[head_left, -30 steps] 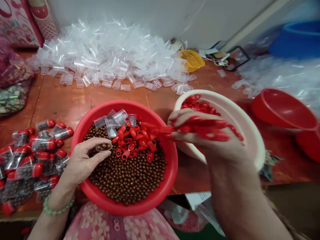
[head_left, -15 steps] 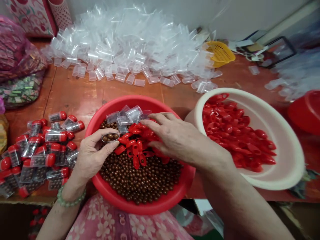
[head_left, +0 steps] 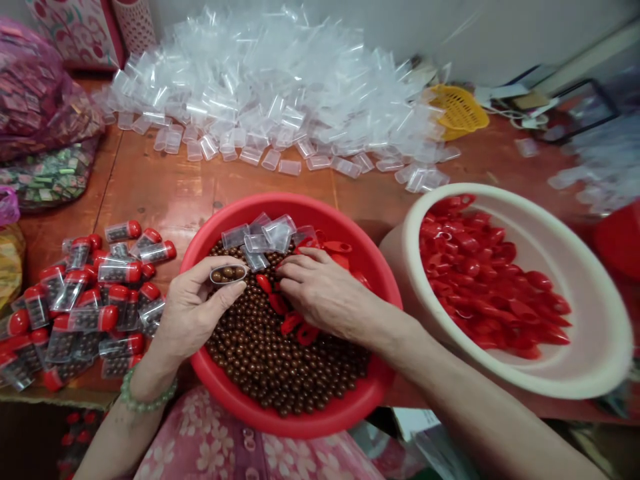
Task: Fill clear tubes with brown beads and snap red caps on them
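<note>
My left hand (head_left: 193, 310) grips a clear plastic tube (head_left: 214, 275) with its oval mouth up and brown balls showing inside. It holds the tube over the left side of a red basin (head_left: 235, 417). Brown balls (head_left: 287, 360) fill much of the basin. My right hand (head_left: 325, 290) reaches in, its bent fingers closed over red caps (head_left: 277, 303); the thumb and part of the grasp are hidden. More red caps lie behind and below this hand. Several clear tubes (head_left: 280, 230) rest on the balls at the basin's far side.
Filled tubes with red caps (head_left: 95, 320) are piled at left. A cream basin (head_left: 600, 333) of red caps stands at right. Clear tubes (head_left: 280, 87) heap along the wall, beside a yellow basket (head_left: 460, 110). Bagged items (head_left: 35, 93) sit at far left.
My right hand has come down and left into the red caps, and its spread fingers have drawn in. The left hand still holds the tube. The whole view has shifted slightly.
</note>
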Demonstrator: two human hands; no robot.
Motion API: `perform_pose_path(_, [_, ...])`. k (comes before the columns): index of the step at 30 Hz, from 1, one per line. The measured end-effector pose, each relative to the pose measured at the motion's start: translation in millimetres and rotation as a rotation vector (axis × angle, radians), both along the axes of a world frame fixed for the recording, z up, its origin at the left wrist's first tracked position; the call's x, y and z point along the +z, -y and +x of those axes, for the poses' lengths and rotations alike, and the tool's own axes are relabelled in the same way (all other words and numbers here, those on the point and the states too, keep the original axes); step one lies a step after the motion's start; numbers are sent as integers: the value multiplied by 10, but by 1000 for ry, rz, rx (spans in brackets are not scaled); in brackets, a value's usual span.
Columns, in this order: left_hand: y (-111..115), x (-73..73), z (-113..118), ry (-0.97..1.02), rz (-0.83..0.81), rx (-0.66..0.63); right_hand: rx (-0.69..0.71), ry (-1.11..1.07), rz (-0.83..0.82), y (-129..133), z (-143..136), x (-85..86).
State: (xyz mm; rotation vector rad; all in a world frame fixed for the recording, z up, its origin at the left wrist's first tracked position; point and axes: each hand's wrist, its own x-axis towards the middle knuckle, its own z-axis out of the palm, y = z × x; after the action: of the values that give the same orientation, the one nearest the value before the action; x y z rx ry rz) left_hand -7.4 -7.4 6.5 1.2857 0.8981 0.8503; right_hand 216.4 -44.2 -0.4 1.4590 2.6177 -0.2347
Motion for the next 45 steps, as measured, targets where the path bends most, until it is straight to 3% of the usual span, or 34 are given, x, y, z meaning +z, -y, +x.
perform_pose_path(4, [2,-8,3,-33,7,-45,-75,35,38,-54,103,31])
perform_pose_path(10, [-11,8,-1,-158,78,-126,-110,-82,173,-192,-157,98])
perform_pose_path(15, [11,-15,-27,-105,35,-139,-71,-229,18,-297,-407,44])
perform_pose_path(18, [38,8,-53,-45,-9,-135,-68,-143,-22,-331,-522,-12])
perform_pose_path(25, [16,203,-96,-117,139,-229,-113,76,-24,-361,-515,-20])
perform_pose_path(29, [-22,170,-66,-83,86,-229,-123,121,-13,-371,-484,-20])
perform_pose_path(35, [-53,98,-78,-146,195,-227,-178,114,2,-422,-399,-44])
perform_pose_path(40, [-113,76,-103,-107,102,-158,-244,-153,19,-351,-236,26])
perform_pose_path(42, [-130,77,-112,-85,93,-143,-213,-302,-56,-280,-237,83])
perform_pose_path(45, [-139,80,-118,-98,69,-130,-132,-296,-233,-176,-341,119])
